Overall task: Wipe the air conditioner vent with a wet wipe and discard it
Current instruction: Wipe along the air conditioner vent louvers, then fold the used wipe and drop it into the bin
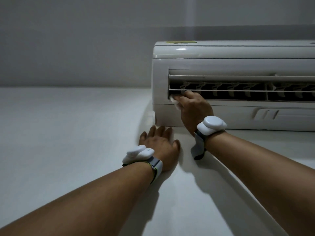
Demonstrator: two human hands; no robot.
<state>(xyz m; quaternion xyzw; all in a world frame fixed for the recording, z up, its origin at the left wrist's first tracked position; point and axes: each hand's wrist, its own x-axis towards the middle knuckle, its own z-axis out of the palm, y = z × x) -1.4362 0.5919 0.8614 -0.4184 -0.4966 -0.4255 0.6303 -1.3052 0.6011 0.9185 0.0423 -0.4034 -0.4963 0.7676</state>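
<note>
At the left end of the vent [221, 92], the right hand [192, 109] grasps the wet wipe [174, 100], while the left hand [160, 147] rests flat on the wall [68, 133], fingers released.

The right hand [192, 109] is at the left end of the vent slot [238, 97]; left of it the air conditioner casing [160, 82] closes the way. Just above it a louver blade [238, 90] crosses, with upright fins [215, 90] behind. To its right the slot is open. Below it the left hand [160, 147] lies flat on the wall [85, 150].

Dim, greyish, slightly soft picture; wide-angle edge distortion.
</note>
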